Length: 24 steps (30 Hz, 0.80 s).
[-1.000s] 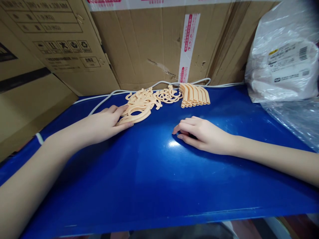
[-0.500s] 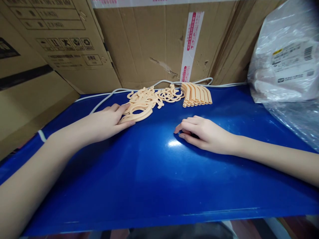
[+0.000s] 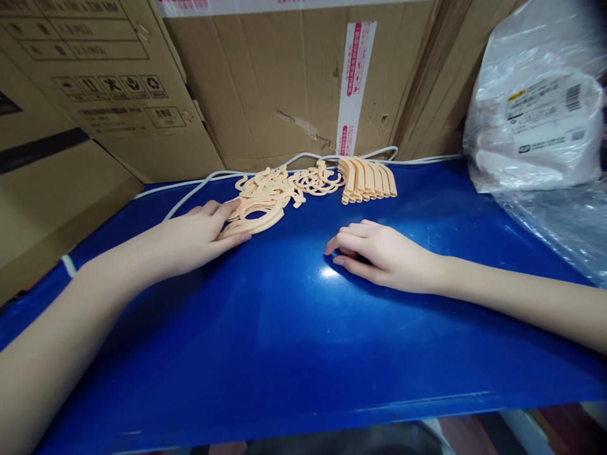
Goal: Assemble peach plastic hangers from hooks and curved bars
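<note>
Head view: my L hand (image 3: pixel 196 237) clasps the near-left end of the peach clip pile (image 3: pixel 265 196), thumb on near edge, fingers on far side. My R hand (image 3: pixel 386 256) lies loose, half-curled, empty, fingertips on blue table (image 3: pixel 284 328), near-right of pile. Stacked clips (image 3: pixel 367 180) sit just right of pile.

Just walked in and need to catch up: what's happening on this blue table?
A person's left hand touches the near edge of a loose pile of peach curved pieces on the blue table. The right hand rests on the table, fingers curled, nothing visible in it. A neat row of pieces lies behind.
</note>
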### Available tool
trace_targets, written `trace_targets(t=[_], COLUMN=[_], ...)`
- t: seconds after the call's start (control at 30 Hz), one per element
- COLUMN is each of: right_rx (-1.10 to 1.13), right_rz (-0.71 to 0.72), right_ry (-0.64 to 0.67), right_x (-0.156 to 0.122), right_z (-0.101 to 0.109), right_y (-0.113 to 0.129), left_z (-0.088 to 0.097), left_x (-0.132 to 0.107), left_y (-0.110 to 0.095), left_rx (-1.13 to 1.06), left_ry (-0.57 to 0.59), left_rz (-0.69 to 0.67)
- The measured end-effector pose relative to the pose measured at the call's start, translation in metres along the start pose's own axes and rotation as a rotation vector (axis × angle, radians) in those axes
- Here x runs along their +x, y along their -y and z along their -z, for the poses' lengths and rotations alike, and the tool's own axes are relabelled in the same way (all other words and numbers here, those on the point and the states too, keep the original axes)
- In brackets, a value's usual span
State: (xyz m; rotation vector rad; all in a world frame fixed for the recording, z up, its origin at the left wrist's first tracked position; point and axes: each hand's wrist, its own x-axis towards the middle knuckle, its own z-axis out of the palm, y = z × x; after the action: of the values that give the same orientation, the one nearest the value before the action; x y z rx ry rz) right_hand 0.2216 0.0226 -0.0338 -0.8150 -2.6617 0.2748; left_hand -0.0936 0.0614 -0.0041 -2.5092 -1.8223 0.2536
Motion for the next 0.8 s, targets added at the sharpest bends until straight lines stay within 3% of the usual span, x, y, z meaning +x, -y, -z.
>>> trace_targets(t=[0.8], right_rx=[-0.003], right_rz=[-0.015], right_ry=[0.018], right_x=[0.0010], right_z=[0.0007], right_y=[0.0016], left_z=[0.0036], left_x=[-0.0018], left_y=[-0.0024], left_rx=[-0.043], left_ry=[0.007], left_rz=[0.009])
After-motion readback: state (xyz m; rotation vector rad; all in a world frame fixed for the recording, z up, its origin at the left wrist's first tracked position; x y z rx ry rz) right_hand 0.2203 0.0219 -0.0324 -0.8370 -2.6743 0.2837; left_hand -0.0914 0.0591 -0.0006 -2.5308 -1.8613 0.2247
